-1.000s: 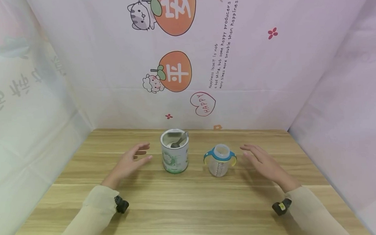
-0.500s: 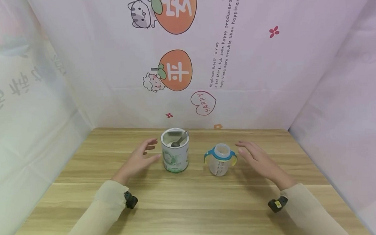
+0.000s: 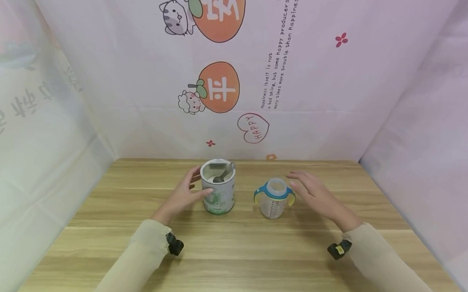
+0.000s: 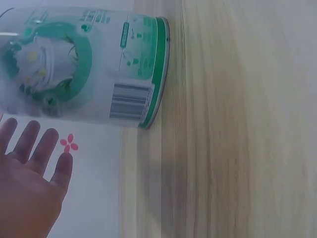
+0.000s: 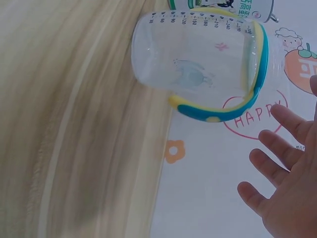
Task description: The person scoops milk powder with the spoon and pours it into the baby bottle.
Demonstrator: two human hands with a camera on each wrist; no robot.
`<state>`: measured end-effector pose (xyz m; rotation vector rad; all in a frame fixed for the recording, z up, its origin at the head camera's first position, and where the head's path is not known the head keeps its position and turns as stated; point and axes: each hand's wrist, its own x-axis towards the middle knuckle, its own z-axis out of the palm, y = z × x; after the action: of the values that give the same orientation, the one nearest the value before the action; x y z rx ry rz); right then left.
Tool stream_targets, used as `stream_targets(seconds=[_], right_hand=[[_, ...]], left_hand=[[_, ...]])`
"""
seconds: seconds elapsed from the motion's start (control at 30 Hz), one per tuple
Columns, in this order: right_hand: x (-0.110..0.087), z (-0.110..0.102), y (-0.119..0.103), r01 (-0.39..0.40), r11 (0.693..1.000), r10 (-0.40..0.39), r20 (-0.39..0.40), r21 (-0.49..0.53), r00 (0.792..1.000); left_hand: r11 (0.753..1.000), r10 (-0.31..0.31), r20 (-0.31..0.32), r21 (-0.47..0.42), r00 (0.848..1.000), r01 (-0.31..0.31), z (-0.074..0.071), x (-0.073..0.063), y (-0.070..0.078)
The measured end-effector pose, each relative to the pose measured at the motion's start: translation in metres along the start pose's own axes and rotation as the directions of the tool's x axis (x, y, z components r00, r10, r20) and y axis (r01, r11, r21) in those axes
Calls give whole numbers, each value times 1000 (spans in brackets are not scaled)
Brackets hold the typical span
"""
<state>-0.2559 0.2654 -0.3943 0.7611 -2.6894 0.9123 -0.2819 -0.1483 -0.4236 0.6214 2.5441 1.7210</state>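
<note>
A white and green milk powder can (image 3: 219, 196) stands upright and without a lid on the table. Inside it a grey scoop (image 3: 221, 178) leans against the rim over pale powder. My left hand (image 3: 183, 196) is at the can's left side, thumb in front of it and fingers partly hidden behind; in the left wrist view the fingers (image 4: 42, 144) are spread and fairly straight. To the right of the can a clear baby bottle (image 3: 270, 207) with blue and yellow handles (image 5: 218, 114) stands uncapped. My right hand (image 3: 316, 194) hovers just right of it, fingers extended, holding nothing.
The wood-grain table (image 3: 239, 259) carries the can and bottle near its middle. Behind it hangs a printed white cloth (image 3: 311, 129), with more cloth at the left (image 3: 42, 150) and right sides. Each wrist wears a small black camera (image 3: 174, 244).
My left hand has moved right and forward, from apart to around the can's left side. My right hand has shifted left, closer to the bottle. Can and bottle stay put.
</note>
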Motion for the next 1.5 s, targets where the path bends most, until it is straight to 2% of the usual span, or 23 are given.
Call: stream_targets(seconds=[0.27, 0.4, 0.53, 0.67, 0.97, 1.1, 1.4, 1.5], right_hand=[[6, 2, -7, 8, 1000, -8, 8, -5, 1000], [9, 3, -10, -2, 1000, 2, 17, 0, 1000], [13, 4, -13, 5, 1000, -5, 21, 0, 1000], [17, 6, -16, 45, 999, -45, 16, -10, 999], [26, 10, -26, 89, 996, -88, 23, -17, 996], [31, 13, -30, 92, 996, -92, 34, -18, 995], [51, 17, -44, 117, 992, -114, 61, -47, 992], [60, 19, -49, 124, 991, -120, 79, -52, 990]], left_hand=[[997, -68, -12, -22, 998, 67, 12, 7, 0], [998, -50, -28, -36, 998, 49, 18, 12, 1], [997, -68, -64, -53, 996, 65, 23, 16, 4], [993, -89, -91, -86, 992, 81, 27, 20, 6], [987, -71, -113, -149, 991, 54, 32, 24, 4], [987, -67, -116, -150, 991, 49, 34, 25, 1], [987, -49, -69, -153, 996, 38, 32, 25, 0], [988, -44, -75, -148, 996, 33, 32, 24, -1]])
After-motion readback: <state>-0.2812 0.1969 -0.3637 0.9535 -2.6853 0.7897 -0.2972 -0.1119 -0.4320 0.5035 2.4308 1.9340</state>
